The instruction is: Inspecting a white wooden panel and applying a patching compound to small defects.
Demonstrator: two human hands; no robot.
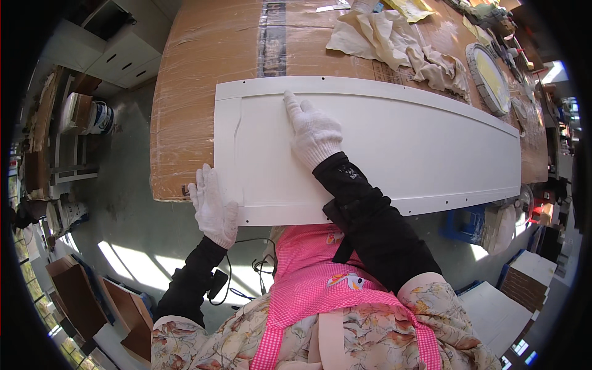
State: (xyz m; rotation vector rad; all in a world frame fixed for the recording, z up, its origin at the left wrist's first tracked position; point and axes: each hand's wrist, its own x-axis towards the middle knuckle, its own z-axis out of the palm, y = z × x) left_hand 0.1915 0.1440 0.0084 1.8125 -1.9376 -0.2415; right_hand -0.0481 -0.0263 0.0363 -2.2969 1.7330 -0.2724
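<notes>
The white framed panel (382,148) lies on the cardboard-covered desk (185,117), likely stiff and smooth, best held by opposite edges. The left hand (216,209), thumb apart, touches its near-left corner; the right hand (316,132) rests unclosed atop.

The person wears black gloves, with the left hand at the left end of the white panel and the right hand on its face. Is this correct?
No: the gloves are white, as the head view shows; the sleeves are black. The left hand is at the left end of the white panel, and the right hand on its face.
</notes>
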